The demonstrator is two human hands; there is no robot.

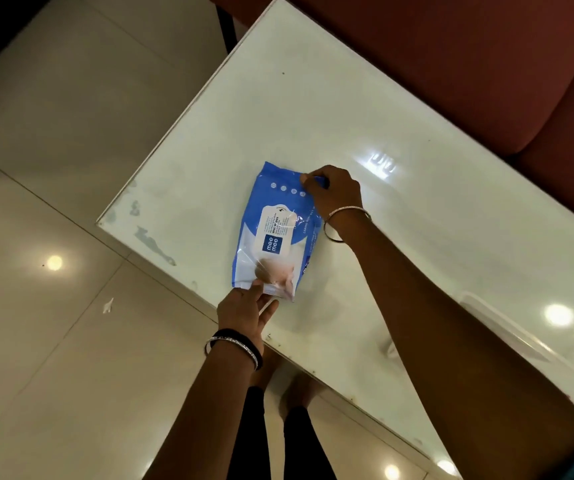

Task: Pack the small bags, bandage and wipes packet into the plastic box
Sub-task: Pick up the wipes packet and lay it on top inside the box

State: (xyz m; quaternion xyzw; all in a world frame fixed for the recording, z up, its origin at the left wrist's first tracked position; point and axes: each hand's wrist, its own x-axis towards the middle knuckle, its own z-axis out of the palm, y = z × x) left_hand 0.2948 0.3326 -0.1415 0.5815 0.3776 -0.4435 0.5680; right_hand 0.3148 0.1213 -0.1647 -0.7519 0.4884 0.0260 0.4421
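A blue and white wet wipes packet [276, 233] lies flat on the white glass table [365, 116], near its left side. My right hand [334, 190] grips the packet's far top corner with curled fingers. My left hand [249, 308] pinches the packet's near bottom edge between thumb and fingers. A clear plastic box [507, 327] lies on the table at the right, faint against the glossy top. No small bags or bandage are in view.
A red sofa [469, 64] runs along the table's far side. Glossy cream floor tiles [53, 202] surround the table's left and near edges. My legs and feet [278, 393] show below the table's near edge.
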